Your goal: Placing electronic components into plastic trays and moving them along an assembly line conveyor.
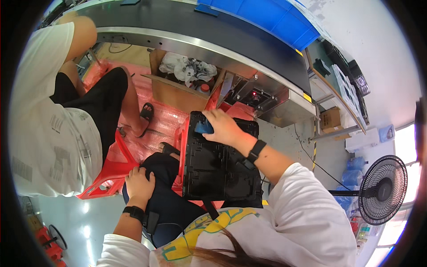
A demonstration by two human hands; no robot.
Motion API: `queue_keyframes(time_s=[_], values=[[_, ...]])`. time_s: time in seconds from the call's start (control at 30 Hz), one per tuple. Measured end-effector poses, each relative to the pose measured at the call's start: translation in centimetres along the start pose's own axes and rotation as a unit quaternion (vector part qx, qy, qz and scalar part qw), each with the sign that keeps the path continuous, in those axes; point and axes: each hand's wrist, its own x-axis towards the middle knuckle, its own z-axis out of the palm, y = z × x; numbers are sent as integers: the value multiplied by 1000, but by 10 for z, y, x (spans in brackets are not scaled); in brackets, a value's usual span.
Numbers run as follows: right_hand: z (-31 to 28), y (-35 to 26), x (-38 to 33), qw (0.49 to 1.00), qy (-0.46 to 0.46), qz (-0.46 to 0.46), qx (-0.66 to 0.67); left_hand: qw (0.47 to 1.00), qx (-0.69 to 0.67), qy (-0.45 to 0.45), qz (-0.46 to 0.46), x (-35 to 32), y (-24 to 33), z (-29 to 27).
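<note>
A black moulded tray [207, 155] with several rectangular compartments lies in front of me, with red plastic showing along its left side. My right hand [224, 129] reaches over its far left compartment. Between its thumb and fingers is a small flat dark-blue piece [204, 127], partly covered by the hand; I cannot tell whether it touches the compartment floor. My left hand [140, 183] lies flat on my dark-trousered leg [163, 178], fingers stretched and holding nothing. Both wrists wear black bands.
A dark conveyor belt [169, 20] with a metal edge crosses the far side, a blue bin [267, 20] on it. Beneath stands a cardboard box [175, 94] of plastic bags. Another person [58, 133] sits at my left. A black fan [382, 190] stands right.
</note>
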Motion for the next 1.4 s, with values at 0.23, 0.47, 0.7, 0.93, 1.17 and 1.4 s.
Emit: queue_keyframes(time_s=[0.23, 0.47, 0.7, 0.93, 1.17, 1.4], values=[[-46, -12, 9, 997, 32, 38, 55, 1000, -14, -2, 12, 0, 3, 0], [-208, -29, 88, 936, 347, -4, 66, 1000, -11, -1, 6, 0, 0, 1], [-220, 113, 166, 894, 209, 375, -127, 1000, -7, -5, 1, 2, -2, -1], [-205, 96, 175, 808, 139, 562, -106, 1000, -13, -9, -8, 1, -2, -2], [-215, 109, 158, 900, 181, 373, -137, 1000, -10, 0, 4, 5, -1, -3], [-164, -27, 49, 977, 202, -55, -28, 1000, -4, -7, -3, 2, -1, -2]])
